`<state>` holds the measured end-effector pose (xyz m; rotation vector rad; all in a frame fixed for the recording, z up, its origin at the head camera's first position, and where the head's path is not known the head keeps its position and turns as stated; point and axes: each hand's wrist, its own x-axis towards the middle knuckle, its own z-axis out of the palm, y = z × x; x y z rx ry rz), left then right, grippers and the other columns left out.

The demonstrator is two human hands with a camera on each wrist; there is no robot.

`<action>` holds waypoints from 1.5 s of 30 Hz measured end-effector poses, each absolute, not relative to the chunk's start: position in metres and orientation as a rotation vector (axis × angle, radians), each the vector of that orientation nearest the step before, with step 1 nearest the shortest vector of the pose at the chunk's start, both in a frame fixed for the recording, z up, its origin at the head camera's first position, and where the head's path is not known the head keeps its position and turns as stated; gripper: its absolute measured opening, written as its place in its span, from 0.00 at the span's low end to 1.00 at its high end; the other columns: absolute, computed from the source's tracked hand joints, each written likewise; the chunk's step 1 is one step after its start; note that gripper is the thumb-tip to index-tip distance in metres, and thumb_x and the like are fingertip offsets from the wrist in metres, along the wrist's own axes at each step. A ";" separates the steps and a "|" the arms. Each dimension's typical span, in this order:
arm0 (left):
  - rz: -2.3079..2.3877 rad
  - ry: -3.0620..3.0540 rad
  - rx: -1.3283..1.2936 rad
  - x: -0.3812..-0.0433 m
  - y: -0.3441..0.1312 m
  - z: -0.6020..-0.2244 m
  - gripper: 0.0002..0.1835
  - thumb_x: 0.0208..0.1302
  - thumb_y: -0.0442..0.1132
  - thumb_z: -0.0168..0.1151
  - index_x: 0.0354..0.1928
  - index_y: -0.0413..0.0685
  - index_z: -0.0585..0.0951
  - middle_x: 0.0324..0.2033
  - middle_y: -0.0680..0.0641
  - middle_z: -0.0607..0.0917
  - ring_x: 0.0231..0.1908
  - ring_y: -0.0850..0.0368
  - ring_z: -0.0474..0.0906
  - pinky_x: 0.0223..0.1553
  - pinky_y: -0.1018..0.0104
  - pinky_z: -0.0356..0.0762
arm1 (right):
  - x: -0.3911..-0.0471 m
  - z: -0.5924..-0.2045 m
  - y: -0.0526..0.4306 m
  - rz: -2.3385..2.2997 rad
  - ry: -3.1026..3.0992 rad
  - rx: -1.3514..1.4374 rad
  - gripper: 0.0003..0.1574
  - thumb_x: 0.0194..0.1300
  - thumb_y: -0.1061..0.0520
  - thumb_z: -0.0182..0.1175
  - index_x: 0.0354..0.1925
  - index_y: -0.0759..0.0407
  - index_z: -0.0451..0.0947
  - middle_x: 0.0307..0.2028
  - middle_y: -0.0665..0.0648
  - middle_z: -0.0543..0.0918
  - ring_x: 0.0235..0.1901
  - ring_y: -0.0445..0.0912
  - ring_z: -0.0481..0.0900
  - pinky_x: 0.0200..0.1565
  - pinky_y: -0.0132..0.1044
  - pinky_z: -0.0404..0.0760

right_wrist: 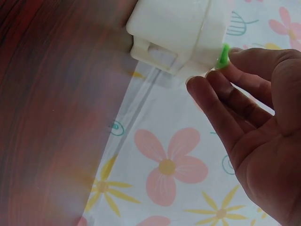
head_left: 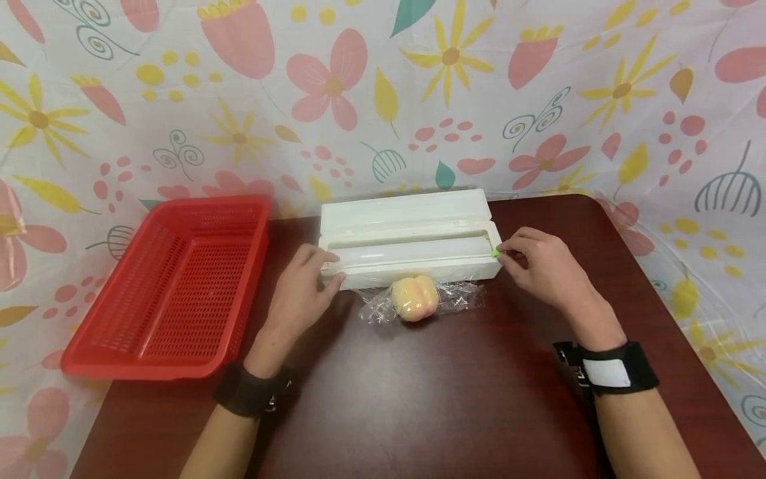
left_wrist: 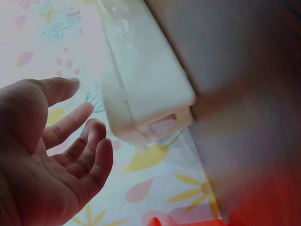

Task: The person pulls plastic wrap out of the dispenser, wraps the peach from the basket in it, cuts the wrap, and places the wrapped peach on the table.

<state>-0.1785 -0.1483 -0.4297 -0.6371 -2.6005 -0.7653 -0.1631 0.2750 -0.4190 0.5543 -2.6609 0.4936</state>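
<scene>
A white cling film dispenser (head_left: pixel 419 269) stands on the table with its lid (head_left: pixel 407 209) tipped back, baring a film roll (head_left: pixel 413 250). My right hand (head_left: pixel 547 266) pinches a small green slide cutter (right_wrist: pixel 224 56) at the dispenser's right end, between thumb and finger. At the left end is my left hand (head_left: pixel 299 289), its fingers loosely bent and holding nothing; in the left wrist view they are beside the box, and contact is hard to tell. Against the dispenser's front lies a yellow-pink peach (head_left: pixel 414 297) in clear cling film (head_left: pixel 461 296), the film's ends spread to both sides.
A red plastic basket (head_left: pixel 239 332) with a perforated bottom stands at the left of the dark wooden table (head_left: pixel 419 406). Behind the table hangs a flower-patterned sheet (head_left: pixel 383 86). Both wrists wear black straps (head_left: pixel 637 369).
</scene>
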 end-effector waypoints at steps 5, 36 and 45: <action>-0.751 -2.591 -0.642 -0.174 -0.145 -0.424 0.17 0.59 0.47 0.67 0.48 0.50 0.81 0.42 0.52 0.75 0.30 0.59 0.75 0.34 0.65 0.75 | -0.161 -0.416 0.274 0.479 -2.654 0.542 0.13 0.58 0.55 0.67 0.40 0.62 0.83 0.36 0.53 0.79 0.32 0.47 0.74 0.34 0.42 0.75; -0.511 -2.477 -1.174 -0.139 -0.078 -0.432 0.28 0.61 0.57 0.63 0.58 0.49 0.76 0.56 0.50 0.74 0.57 0.54 0.68 0.57 0.55 0.65 | -0.141 -0.430 0.185 0.532 -2.466 1.105 0.31 0.53 0.49 0.71 0.53 0.61 0.79 0.50 0.53 0.77 0.52 0.46 0.72 0.51 0.42 0.75; -0.440 -2.520 -1.184 -0.139 -0.073 -0.444 0.31 0.60 0.58 0.64 0.60 0.49 0.74 0.59 0.49 0.71 0.56 0.53 0.68 0.56 0.57 0.66 | -0.136 -0.444 0.173 0.530 -2.522 1.130 0.42 0.50 0.49 0.73 0.60 0.63 0.73 0.59 0.57 0.72 0.56 0.46 0.69 0.54 0.43 0.73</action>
